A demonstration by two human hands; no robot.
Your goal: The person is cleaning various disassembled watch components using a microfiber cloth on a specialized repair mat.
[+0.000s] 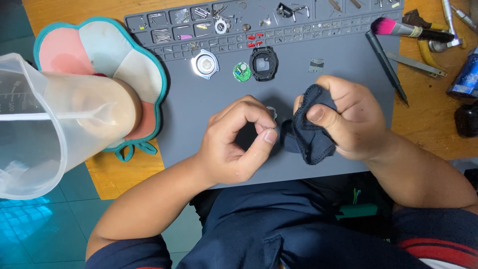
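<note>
My left hand (238, 142) is curled above the grey work mat (338, 84), its thumb and fingertips pinching a small clear part (271, 113) that is mostly hidden. Right beside it, my right hand (348, 117) grips a bunched dark blue cloth (307, 137) between thumb and fingers. The cloth's edge almost touches the left fingertips. Farther back on the mat lie a round silver case back (205, 64), a small green circuit disc (242, 71) and a black watch case (263, 63).
A clear plastic measuring jug (45, 124) looms at the left over a flower-shaped pink and teal pad (107, 45). The mat's rear tray slots (199, 22) hold screws and small parts. A pink-tipped brush (411, 30), a black screwdriver (386, 62), tweezers and bottles lie at right.
</note>
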